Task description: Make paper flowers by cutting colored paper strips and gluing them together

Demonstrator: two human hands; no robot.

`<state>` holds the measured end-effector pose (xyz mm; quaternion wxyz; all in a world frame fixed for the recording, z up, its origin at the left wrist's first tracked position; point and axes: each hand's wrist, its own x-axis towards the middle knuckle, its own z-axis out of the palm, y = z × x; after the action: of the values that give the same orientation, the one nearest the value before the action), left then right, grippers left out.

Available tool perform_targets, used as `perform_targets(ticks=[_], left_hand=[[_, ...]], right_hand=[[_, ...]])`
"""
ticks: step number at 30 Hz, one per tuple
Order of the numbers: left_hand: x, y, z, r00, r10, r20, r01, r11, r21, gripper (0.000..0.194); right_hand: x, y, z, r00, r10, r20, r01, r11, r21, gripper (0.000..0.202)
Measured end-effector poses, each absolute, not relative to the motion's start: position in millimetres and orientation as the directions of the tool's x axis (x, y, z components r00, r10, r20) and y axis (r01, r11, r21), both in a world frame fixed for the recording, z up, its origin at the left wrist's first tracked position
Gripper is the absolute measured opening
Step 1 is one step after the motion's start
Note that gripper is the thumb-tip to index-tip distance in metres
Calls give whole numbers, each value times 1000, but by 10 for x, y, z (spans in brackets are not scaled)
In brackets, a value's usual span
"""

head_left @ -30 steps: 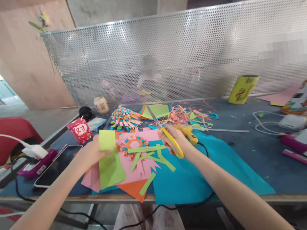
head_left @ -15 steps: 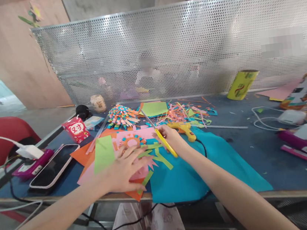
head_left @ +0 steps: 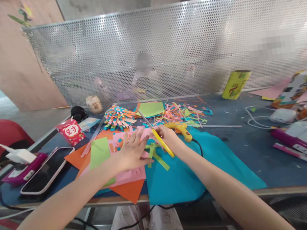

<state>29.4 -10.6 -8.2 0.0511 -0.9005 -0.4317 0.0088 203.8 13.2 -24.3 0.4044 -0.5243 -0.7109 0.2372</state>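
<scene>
My left hand (head_left: 131, 151) lies flat with fingers spread over pink paper (head_left: 134, 174) and the partly covered paper pieces beside it. In my right hand (head_left: 167, 137) is a pair of yellow-handled scissors (head_left: 162, 142), the blades pointing away from me to the upper left. Light green paper strips (head_left: 160, 162) lie between my hands, partly over a blue sheet (head_left: 175, 183). Just beyond my right hand sits a yellow glue gun (head_left: 182, 130) with a black cord. A layered paper flower (head_left: 118, 117) in orange, pink and blue stands behind my left hand.
Paper scraps (head_left: 181, 112) are heaped at the back, beside a green sheet (head_left: 150, 109). To the left are a phone (head_left: 47, 171), a red packet (head_left: 71, 132) and a power strip (head_left: 26, 170). A yellow tube (head_left: 236, 84) stands before the perforated metal panel (head_left: 176, 48).
My left hand has moved up and right across the paper, uncovering more pink and orange sheet near the table edge. My right hand still grips the scissors. The view has shifted slightly.
</scene>
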Motion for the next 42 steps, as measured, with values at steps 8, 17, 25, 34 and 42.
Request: perform_targets(ticks=[8, 17, 25, 34, 42], left_hand=[[142, 58, 3, 632, 775, 7, 775, -632, 19, 75], [79, 297, -114, 735, 655, 174, 646, -755, 111, 32], [47, 387, -73, 402, 851, 337, 589, -523, 616, 22], [1, 362, -69, 382, 887, 260, 249, -370, 895, 24], [-6, 207, 37, 491, 863, 114, 310, -296, 903, 29]], right_hand=[[2050, 189, -298, -115, 934, 339, 534, 346, -772, 36], [2055, 174, -288, -88, 939, 333, 528, 327, -784, 33], [2074, 141, -263, -12, 906, 424, 302, 407, -862, 32], [1994, 31, -143, 87, 885, 457, 7, 458, -889, 38], [1988, 59, -87, 100, 881, 462, 17, 463, -886, 46]])
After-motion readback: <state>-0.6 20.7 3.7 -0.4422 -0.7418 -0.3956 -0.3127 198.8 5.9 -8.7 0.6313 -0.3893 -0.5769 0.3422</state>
